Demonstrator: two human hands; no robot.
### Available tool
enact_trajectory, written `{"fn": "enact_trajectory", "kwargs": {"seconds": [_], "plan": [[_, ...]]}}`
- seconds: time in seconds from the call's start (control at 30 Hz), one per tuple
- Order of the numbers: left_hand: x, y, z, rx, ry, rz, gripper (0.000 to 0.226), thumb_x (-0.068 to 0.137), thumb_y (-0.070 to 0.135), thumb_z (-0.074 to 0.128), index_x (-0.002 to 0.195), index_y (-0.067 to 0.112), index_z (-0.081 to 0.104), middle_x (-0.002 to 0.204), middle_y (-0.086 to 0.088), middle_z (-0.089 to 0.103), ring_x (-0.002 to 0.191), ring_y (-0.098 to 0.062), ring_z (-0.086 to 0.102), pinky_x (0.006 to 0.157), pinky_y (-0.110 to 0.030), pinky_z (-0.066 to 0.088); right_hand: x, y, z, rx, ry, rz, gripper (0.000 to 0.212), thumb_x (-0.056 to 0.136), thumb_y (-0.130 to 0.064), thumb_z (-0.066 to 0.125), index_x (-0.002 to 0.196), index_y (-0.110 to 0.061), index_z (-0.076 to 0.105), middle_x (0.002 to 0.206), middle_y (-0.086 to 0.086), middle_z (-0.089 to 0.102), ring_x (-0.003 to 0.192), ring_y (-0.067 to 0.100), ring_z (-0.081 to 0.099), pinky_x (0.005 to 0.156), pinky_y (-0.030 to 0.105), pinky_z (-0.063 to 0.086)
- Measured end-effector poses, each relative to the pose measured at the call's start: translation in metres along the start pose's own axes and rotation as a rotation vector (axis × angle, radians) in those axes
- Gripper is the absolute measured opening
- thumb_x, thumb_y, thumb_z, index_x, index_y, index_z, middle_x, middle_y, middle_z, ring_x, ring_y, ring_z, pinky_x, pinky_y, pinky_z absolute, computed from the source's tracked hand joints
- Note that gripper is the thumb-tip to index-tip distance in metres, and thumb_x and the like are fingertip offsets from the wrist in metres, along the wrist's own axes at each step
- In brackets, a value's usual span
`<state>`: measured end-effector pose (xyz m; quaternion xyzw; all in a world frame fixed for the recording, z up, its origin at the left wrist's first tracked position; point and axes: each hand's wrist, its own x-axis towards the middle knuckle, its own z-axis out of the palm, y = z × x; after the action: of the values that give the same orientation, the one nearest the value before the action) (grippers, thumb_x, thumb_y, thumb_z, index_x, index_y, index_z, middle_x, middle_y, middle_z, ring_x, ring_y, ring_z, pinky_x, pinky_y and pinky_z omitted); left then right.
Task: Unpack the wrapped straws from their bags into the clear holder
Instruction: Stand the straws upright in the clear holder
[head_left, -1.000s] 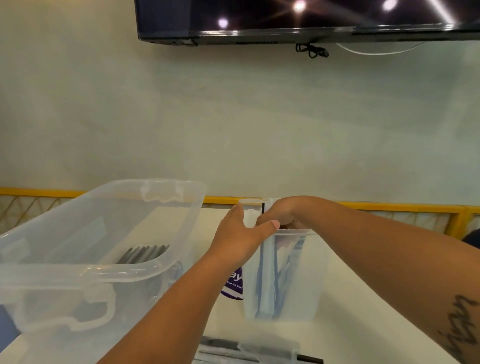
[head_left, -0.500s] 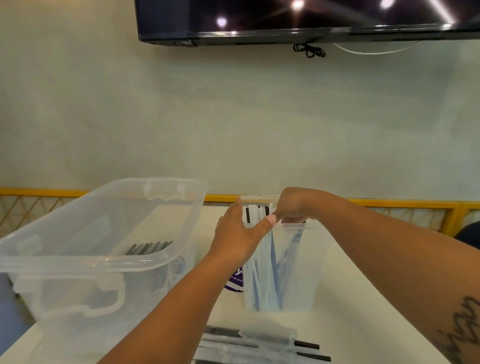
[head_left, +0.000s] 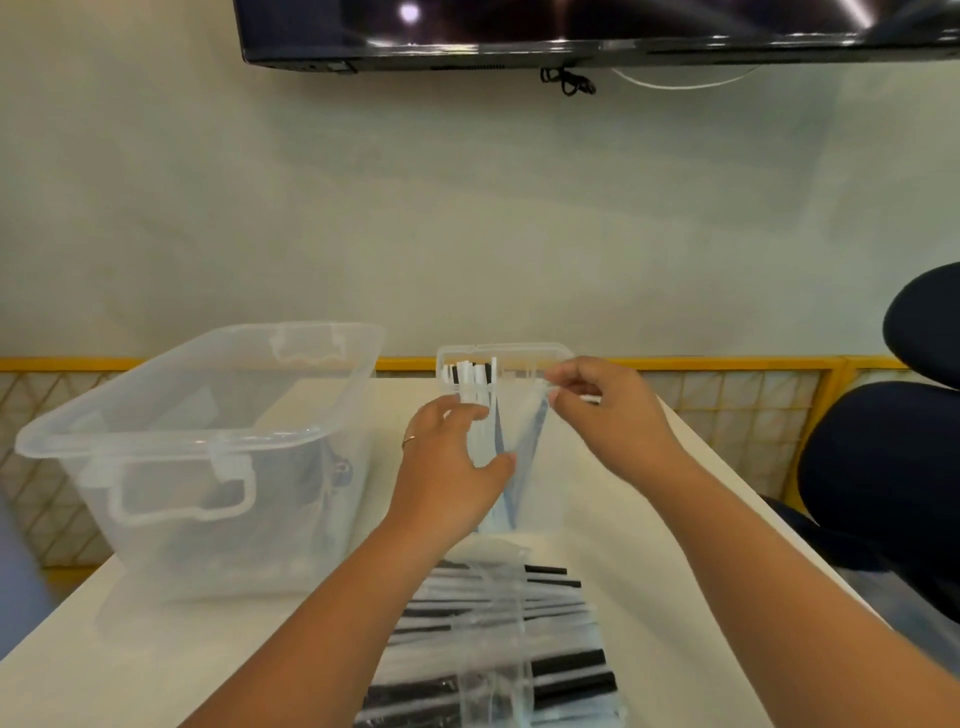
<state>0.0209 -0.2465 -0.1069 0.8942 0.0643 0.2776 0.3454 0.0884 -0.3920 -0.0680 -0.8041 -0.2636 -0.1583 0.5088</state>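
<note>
Table (head_left: 208, 665) carries everything w/in arm's reach. Big clear bin (head_left: 171, 441) sits on its left side, dark items inside, prob. parked there as the supply. Straw bags (head_left: 493, 649) lie flat at the near edge, right under the forearms, handy for the next pull. Clear holder (head_left: 545, 493) stands upright behind the bags and just right of the bin, mouth up so straws drop in end-first. L hand (head_left: 447, 467) cups the holder's near-left wall, fingers curled round it and thumb on the front, prob. to stop it tipping. R hand (head_left: 608, 415) hangs at the holder's right rim w/ fingers loosely bent; a white sliver shows by the fingertips, but can't tell if it pinches anything. Wrapped straws (head_left: 475, 384) stand inside the holder, bunched at the left, tips above the rim. Small ring (head_left: 409, 441) on L hand. Vs. 0.5 s ago: R hand was over the holder's mouth on the straw tops, now it's off to the right; L hand has slid from the rim down the wall; more of the bags shows.
</note>
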Motion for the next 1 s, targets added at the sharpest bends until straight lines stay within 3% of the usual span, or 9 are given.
{"fn": "enact_trajectory", "kwargs": {"seconds": [0.07,0.13,0.27,0.4,0.47,0.6,0.77,0.9,1.0], "plan": [[-0.012,0.002,0.006,0.025,-0.077,0.040,0.044,0.082,0.034,0.066,0.123,0.026,0.053,0.142,0.004,0.036,0.135,-0.014,0.029,0.107,-0.026,0.025,-0.020,0.014,0.000,0.014,-0.026,0.064,0.016,0.085,-0.009,0.062,0.096,-0.020,0.066,0.091,-0.008,0.062,0.085,0.006,0.056,0.070,0.002,0.038],[-0.024,0.003,0.013,0.069,-0.204,0.060,0.041,0.081,0.037,0.067,0.120,0.027,0.056,0.138,0.005,0.039,0.132,-0.014,0.033,0.109,-0.029,0.025,-0.037,0.028,0.002,-0.007,-0.112,0.153,0.017,0.084,-0.011,0.063,0.099,-0.019,0.066,0.091,-0.007,0.062,0.085,0.009,0.057,0.073,0.011,0.041],[-0.048,-0.003,0.025,0.248,-0.455,-0.045,0.040,0.078,0.044,0.067,0.116,0.037,0.057,0.146,0.010,0.030,0.139,-0.013,0.020,0.115,-0.049,0.007,-0.071,0.053,0.005,-0.029,-0.467,0.331,0.037,0.082,-0.021,0.068,0.118,-0.020,0.060,0.105,-0.004,0.061,0.096,0.011,0.059,0.081,0.019,0.044],[-0.061,-0.014,0.027,0.328,-0.585,-0.101,0.043,0.077,0.044,0.068,0.118,0.037,0.057,0.150,0.009,0.024,0.142,-0.015,0.013,0.114,-0.052,-0.001,-0.093,0.063,0.006,-0.112,-0.804,0.335,0.063,0.076,-0.026,0.074,0.133,-0.025,0.048,0.130,-0.004,0.053,0.115,0.010,0.051,0.095,0.020,0.039],[-0.065,-0.016,0.026,0.319,-0.607,-0.112,0.044,0.077,0.038,0.068,0.120,0.036,0.056,0.150,0.008,0.024,0.141,-0.015,0.013,0.114,-0.052,-0.002,-0.099,0.063,0.008,-0.150,-0.875,0.298,0.071,0.071,-0.030,0.076,0.135,-0.029,0.045,0.134,-0.009,0.050,0.120,0.007,0.047,0.100,0.023,0.037],[-0.070,-0.017,0.027,0.307,-0.603,-0.078,0.043,0.079,0.028,0.065,0.121,0.033,0.056,0.149,0.006,0.026,0.140,-0.016,0.016,0.116,-0.050,0.008,-0.105,0.061,0.011,-0.263,-0.816,0.228,0.064,0.074,-0.020,0.072,0.133,-0.027,0.049,0.129,-0.008,0.052,0.116,0.008,0.050,0.095,0.020,0.040],[-0.073,-0.015,0.026,0.247,-0.565,0.044,0.037,0.081,0.025,0.063,0.118,0.029,0.059,0.148,0.007,0.028,0.139,-0.011,0.018,0.116,-0.042,0.015,-0.109,0.064,0.015,-0.274,-0.726,0.164,0.037,0.073,-0.005,0.063,0.108,-0.020,0.066,0.101,-0.007,0.062,0.082,0.008,0.054,0.063,0.012,0.039],[-0.071,-0.016,0.029,0.390,-0.647,0.040,0.048,0.079,0.032,0.065,0.125,0.028,0.055,0.150,0.007,0.023,0.143,-0.015,0.009,0.117,-0.047,0.007,-0.112,0.068,0.018,-0.207,-0.664,0.169,0.029,0.070,0.003,0.057,0.085,-0.020,0.066,0.085,-0.008,0.062,0.073,0.008,0.054,0.062,0.017,0.040],[-0.069,-0.016,0.035,0.491,-0.687,0.034,0.048,0.077,0.034,0.064,0.124,0.030,0.056,0.151,0.004,0.022,0.143,-0.021,0.010,0.115,-0.049,0.012,-0.112,0.067,0.017,-0.139,-0.601,0.189,0.031,0.070,0.004,0.056,0.073,-0.027,0.061,0.076,-0.010,0.061,0.067,0.005,0.053,0.058,0.015,0.039]]}}
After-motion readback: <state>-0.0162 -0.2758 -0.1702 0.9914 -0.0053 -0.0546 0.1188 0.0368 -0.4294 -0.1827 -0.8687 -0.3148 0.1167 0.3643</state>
